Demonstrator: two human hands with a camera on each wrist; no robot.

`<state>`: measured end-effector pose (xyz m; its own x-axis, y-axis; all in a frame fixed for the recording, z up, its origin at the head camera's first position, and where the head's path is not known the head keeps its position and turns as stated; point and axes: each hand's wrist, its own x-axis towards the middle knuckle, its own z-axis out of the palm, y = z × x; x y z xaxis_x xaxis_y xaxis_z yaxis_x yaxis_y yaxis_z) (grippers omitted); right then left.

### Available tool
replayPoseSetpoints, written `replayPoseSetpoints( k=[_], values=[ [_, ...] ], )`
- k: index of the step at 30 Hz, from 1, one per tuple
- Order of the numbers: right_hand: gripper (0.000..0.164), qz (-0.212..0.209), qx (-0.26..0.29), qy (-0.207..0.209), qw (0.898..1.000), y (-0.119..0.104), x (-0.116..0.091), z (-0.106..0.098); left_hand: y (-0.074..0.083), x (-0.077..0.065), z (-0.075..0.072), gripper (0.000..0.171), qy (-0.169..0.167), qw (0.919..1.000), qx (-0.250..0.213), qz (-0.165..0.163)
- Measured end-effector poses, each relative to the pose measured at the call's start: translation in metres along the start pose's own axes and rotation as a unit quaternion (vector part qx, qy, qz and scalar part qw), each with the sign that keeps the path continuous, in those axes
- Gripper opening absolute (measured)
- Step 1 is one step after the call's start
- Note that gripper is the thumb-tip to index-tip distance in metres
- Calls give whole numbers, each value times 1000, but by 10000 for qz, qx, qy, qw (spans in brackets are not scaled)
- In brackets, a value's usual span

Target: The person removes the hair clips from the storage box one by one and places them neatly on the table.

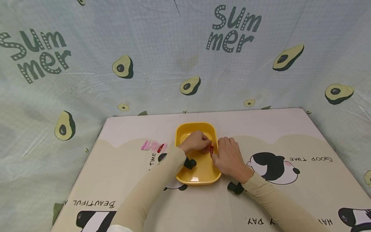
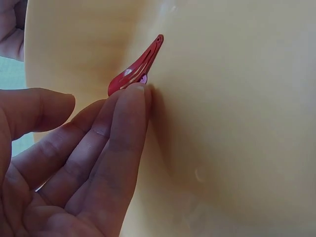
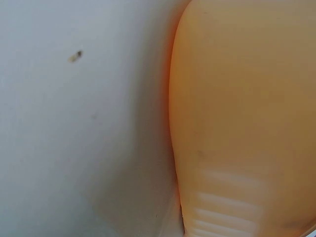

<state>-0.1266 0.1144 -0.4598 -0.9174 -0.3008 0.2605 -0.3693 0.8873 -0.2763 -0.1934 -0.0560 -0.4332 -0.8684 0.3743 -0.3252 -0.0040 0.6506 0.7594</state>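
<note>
A red snap hair clip (image 1: 212,150) stands tilted by the right wall inside the yellow tray (image 1: 200,176). My left hand (image 1: 197,141) reaches into the tray. In the left wrist view, its nearly straight fingers (image 2: 129,118) touch the lower end of the clip (image 2: 133,71), while the thumb (image 2: 42,108) stays apart. My right hand (image 1: 230,156) holds the tray's right side, thumb at the rim and fingers outside. The right wrist view has the tray's wall (image 3: 237,98) but not the hand itself.
Left of the tray lie a row of pink hair clips (image 1: 150,145) and another red hair clip (image 1: 160,148). The table (image 1: 208,206) has a printed cover with cartoon animals and words. A patterned sheet (image 1: 162,64) hangs behind it.
</note>
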Motion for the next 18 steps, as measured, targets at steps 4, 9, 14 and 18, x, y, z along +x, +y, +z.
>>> replayPoseSetpoints(
  k=[4,9,14,18],
  values=[
    [26,0,13,-8,10000,0,0,0,0,0,1,25,-60,10000,-8,54],
    [26,-6,52,-6,10000,0,0,-1,0,0,3,21,-177,9997,-41,143],
    [27,26,66,-42,10000,0,0,-1,0,-1,5,14,-167,9996,5,220],
    [26,43,66,-55,10000,0,0,-1,0,0,7,7,-153,9993,144,303]
  ],
)
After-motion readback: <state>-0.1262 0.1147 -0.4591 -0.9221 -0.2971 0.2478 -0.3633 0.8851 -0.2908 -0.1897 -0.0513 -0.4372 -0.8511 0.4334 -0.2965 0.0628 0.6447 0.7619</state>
